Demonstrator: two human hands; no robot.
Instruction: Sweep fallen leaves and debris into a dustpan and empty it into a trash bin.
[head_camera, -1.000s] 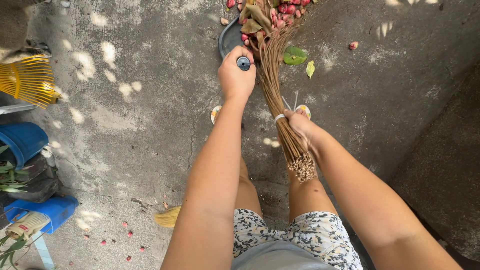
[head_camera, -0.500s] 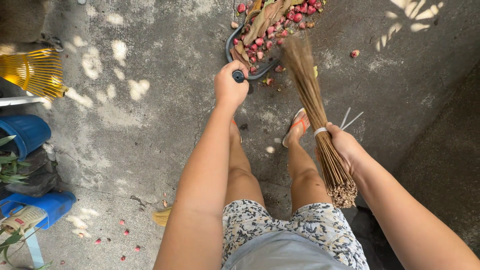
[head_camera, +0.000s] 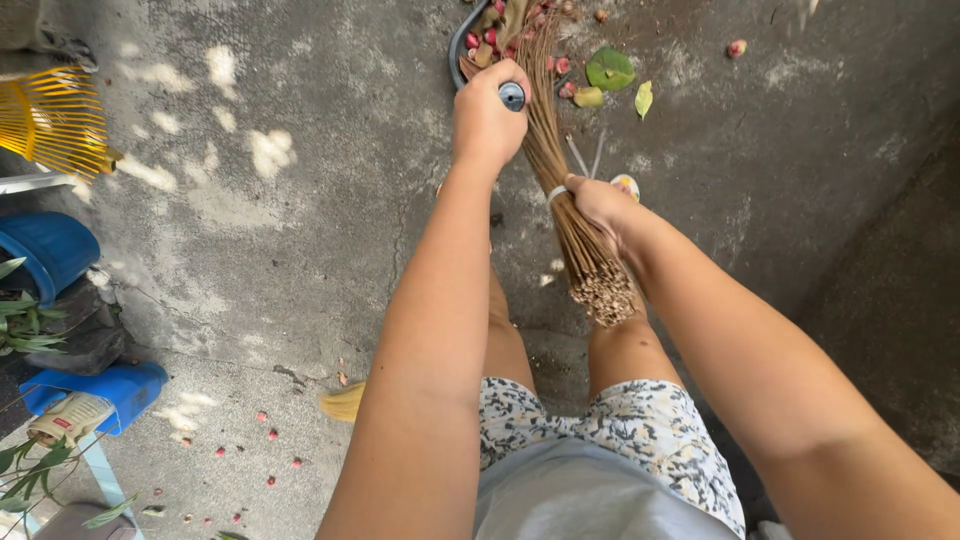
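Left hand (head_camera: 487, 122) gripping dustpan handle (head_camera: 512, 96), right hand (head_camera: 600, 203) clasping stick broom (head_camera: 570, 200) (bristles seemingly sweeping leaves)

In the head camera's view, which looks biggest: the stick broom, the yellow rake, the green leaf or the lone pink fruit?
1. Stick broom
2. Yellow rake, partly cut off by the frame edge
3. Green leaf
4. Lone pink fruit

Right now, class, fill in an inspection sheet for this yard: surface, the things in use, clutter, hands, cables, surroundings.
Surface: grey concrete ground, cracked, sun-dappled.
Things in use: stick broom with tips in a pile of red fruits and leaves; dark dustpan beside it.
Clutter: green leaves; scattered red fruits at lower left.
Hands: left hand shut on the dustpan handle; right hand shut on the broom.
Cables: nothing seen.
Surroundings: yellow rake, blue container, plants.
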